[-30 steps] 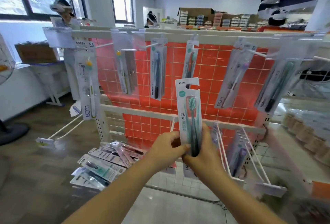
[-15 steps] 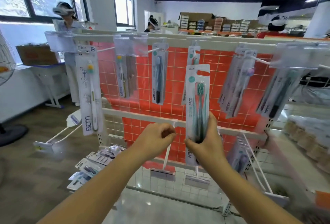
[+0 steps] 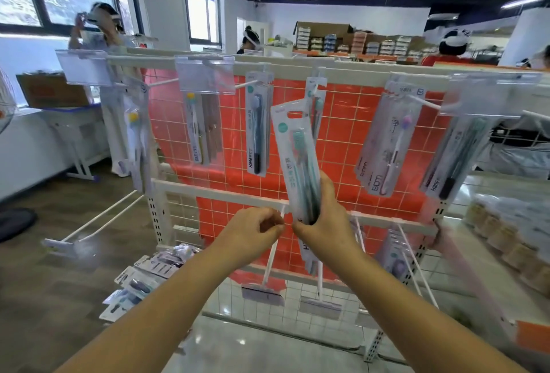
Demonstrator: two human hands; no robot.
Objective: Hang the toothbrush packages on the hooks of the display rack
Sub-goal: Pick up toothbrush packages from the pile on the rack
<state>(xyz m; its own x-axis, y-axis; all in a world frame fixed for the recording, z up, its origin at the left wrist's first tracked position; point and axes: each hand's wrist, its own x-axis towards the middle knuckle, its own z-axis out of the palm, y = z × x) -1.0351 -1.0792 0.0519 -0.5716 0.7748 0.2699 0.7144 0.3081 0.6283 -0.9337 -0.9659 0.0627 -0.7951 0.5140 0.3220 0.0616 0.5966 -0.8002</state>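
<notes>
My right hand (image 3: 324, 221) grips the lower end of a white toothbrush package (image 3: 296, 152) with a green brush, tilted with its top to the left, in front of the red-backed display rack (image 3: 342, 140). Its hang hole lies just below and left of the top-row hook (image 3: 317, 87), which carries a similar package. My left hand (image 3: 250, 232) is beside the right one, fingers curled, holding nothing. Several packages hang from the upper hooks, such as a dark brush package (image 3: 257, 125).
Loose toothbrush packages (image 3: 145, 277) lie in a pile on the floor at the rack's lower left. Long white lower hooks (image 3: 270, 256) with label holders stick out toward me. Another person's hand (image 3: 440, 238) holds the rack's right post. People stand behind the rack.
My left hand let go of the package. My right hand raised it toward the top-row hook and tilted its top to the left. The view moved closer and upward.
</notes>
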